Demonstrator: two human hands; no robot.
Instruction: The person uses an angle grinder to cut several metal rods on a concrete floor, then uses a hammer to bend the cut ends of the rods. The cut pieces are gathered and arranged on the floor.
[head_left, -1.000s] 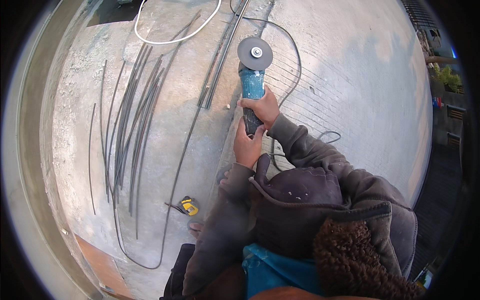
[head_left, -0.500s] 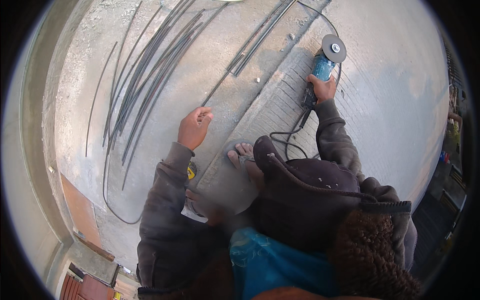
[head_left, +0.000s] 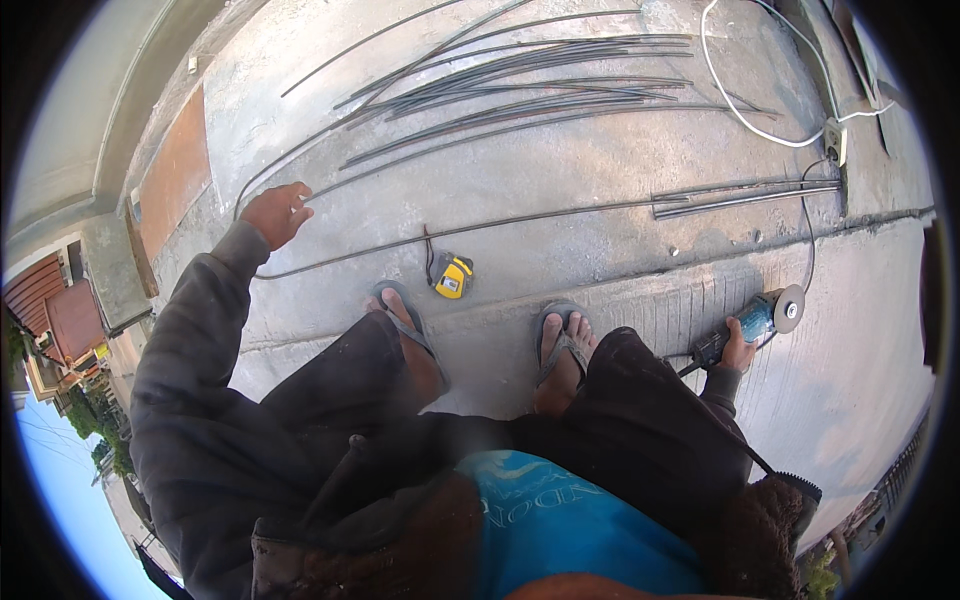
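My left hand (head_left: 279,213) is at the near end of a thin dark steel rod (head_left: 430,152), its fingers and thumb curled about the tip. Below it lies another long rod (head_left: 520,216), bent back in a loop at its left end. On the right, my right hand (head_left: 738,347) grips a blue and black angle grinder (head_left: 757,318) by its body. The grinder's grey cutting disc (head_left: 790,309) points away to the right; whether it spins cannot be made out. A yellow and black tape measure (head_left: 455,277) rests on the concrete near my left foot.
A loose bundle of rods (head_left: 520,85) spreads over the far floor. Short bars (head_left: 745,200) lie at the right, near a socket box (head_left: 835,140) with a white cable (head_left: 735,110). The grinder's black cord (head_left: 807,235) runs toward it. My sandalled feet stand by a concrete step edge (head_left: 620,278).
My view has turned left. My left hand has moved from beside the long rod to the end of another rod. The grinder stays in my right hand, now lower and farther right in view.
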